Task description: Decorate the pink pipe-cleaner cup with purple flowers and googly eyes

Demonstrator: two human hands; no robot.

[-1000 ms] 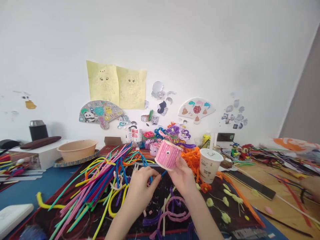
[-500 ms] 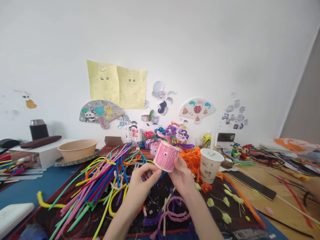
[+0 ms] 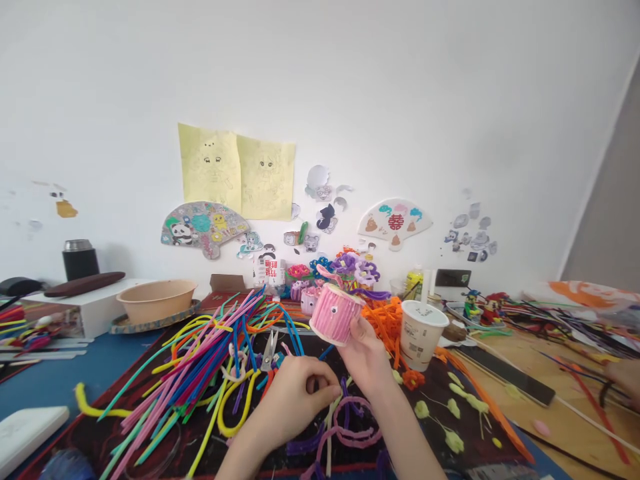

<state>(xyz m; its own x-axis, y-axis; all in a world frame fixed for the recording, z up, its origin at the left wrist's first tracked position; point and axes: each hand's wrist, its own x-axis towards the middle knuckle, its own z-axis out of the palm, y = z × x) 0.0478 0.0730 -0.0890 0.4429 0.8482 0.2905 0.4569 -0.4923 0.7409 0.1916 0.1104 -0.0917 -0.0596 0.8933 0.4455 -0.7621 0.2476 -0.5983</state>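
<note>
My right hand (image 3: 367, 353) grips a small pink cup (image 3: 334, 313) covered in upright fuzzy pipe cleaners, with one googly eye on its side. The cup is tilted, and pink and purple pipe-cleaner pieces show near its top. Apart from the cup, my left hand (image 3: 305, 393) hovers lower down with thumb and forefinger pinched together; anything between the fingertips is too small to make out. Under that hand lie coiled pink pipe cleaners (image 3: 357, 440) and purple ones (image 3: 305, 445). Scissors (image 3: 270, 350) rest on the dark mat just beyond my left hand.
Many coloured pipe cleaners (image 3: 200, 353) spread over the left. A paper drink cup (image 3: 423, 333) stands right of an orange pipe-cleaner heap (image 3: 383, 320). Behind are finished pipe-cleaner flowers (image 3: 350, 267). A phone (image 3: 505, 373) lies at right, near another person's hand (image 3: 623, 377).
My left hand has let go of the pink cup and moved down and toward me. The scissors now show beyond it. My right hand still holds the cup in nearly the same place.
</note>
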